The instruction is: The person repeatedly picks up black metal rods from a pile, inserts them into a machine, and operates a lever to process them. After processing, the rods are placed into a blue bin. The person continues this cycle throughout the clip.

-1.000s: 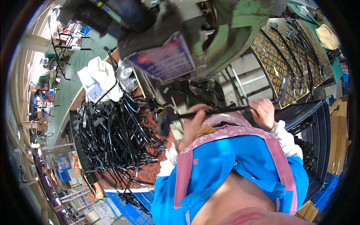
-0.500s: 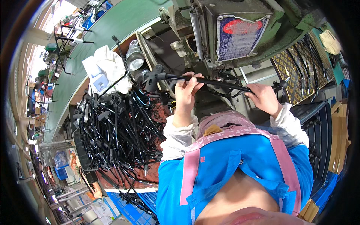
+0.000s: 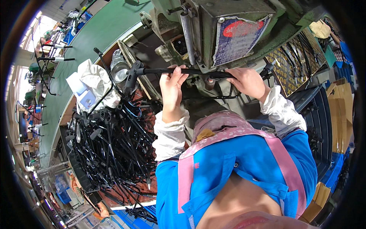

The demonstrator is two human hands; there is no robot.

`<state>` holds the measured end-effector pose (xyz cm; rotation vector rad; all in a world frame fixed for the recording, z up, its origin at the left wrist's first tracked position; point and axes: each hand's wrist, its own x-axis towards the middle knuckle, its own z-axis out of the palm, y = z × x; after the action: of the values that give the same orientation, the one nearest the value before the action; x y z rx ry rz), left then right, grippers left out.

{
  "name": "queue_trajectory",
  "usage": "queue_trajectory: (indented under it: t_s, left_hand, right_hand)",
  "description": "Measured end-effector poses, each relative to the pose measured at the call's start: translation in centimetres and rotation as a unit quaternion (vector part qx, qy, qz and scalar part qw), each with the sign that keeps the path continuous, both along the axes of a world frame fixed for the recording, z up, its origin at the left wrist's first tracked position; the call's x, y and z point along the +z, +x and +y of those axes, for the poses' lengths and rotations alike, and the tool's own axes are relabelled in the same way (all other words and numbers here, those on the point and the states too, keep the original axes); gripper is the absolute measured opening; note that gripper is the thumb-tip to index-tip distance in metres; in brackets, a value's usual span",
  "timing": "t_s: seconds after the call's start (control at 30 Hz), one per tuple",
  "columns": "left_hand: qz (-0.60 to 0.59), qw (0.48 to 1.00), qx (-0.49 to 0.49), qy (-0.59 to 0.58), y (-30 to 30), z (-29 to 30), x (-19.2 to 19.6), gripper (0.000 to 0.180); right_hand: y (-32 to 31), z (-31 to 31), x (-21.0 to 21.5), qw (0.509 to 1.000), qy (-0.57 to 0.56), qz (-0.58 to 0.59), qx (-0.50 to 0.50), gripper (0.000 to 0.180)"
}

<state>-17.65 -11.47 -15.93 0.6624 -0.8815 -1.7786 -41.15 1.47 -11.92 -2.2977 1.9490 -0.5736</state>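
Black rod (image 3: pixel 206 72) spans our two hands just above the middle of the frame, nearly level, in front of the green machine (image 3: pixel 205 34) at top centre; we cannot tell whether it touches the metal there. Our left hand (image 3: pixel 173 87) has its grip closed on the rod, thumb and fingers pinching it near a grey T-shaped fitting (image 3: pixel 132 78) on its left end. Our right hand (image 3: pixel 248 82) has its grip closed too, fingers curled over the rod toward its other end.

Left of centre, a tangled heap of black rods (image 3: pixel 114 149) lies on a reddish counter (image 3: pixel 148 194). Above the heap we see a white cloth (image 3: pixel 97 76) and a metal cup (image 3: pixel 120 72), with a green counter (image 3: pixel 91 34) running along the upper left. At upper right, more dark rods lie across a patterned board (image 3: pixel 280 61).
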Motion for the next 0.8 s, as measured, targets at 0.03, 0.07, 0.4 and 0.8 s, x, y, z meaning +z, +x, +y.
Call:
queue_trajectory:
  t_s: [0.03, 0.07, 0.4, 0.8]
  left_hand:
    - [0.001, 1.0, 0.001, 0.002, 0.0, 0.1, 0.0, 0.022]
    - [0.002, 1.0, 0.003, 0.004, 0.1, 0.1, 0.0, 0.022]
    - [-0.009, 0.999, 0.003, 0.034, 1.6, -1.6, -2.2, 0.023]
    - [-0.008, 0.998, -0.021, 0.058, 1.2, -2.3, -3.8, 0.021]
  right_hand:
    - [0.0, -0.1, 0.0, 1.0, -0.01, 0.001, 0.002, 0.029]
    - [0.0, -0.3, 0.0, 1.0, -0.02, 0.001, 0.005, 0.029]
    - [1.5, -2.1, -0.2, 0.999, 0.019, 0.039, 0.007, 0.022]
    - [0.0, -1.3, -2.4, 0.995, 0.03, 0.094, -0.018, 0.04]
